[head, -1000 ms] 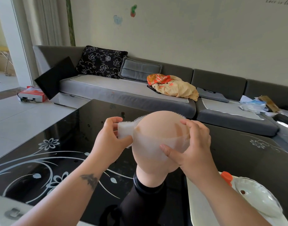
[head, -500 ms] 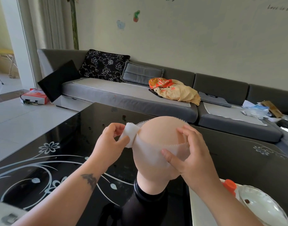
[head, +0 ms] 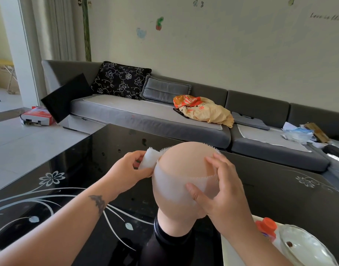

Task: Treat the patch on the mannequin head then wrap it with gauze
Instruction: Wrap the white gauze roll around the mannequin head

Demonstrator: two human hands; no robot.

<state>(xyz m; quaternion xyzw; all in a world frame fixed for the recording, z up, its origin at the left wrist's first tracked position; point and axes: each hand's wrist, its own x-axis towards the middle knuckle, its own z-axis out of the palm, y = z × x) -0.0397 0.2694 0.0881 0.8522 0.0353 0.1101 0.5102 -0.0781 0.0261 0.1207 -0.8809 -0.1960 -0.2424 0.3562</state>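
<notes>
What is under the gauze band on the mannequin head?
Through the thin gauze band only the mannequin head shows faintly. No patch is visible; the right hand presses on the band and covers part of it.

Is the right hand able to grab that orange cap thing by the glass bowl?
Probably yes. The orange cap sits just below the right hand, with nothing between them. But that hand is pressing the gauze against the mannequin head, so it would have to let go first.

Both hands raised, left hand (head: 126, 169) pinching — fingers curled, right hand (head: 222, 189) spread, pressing
</notes>
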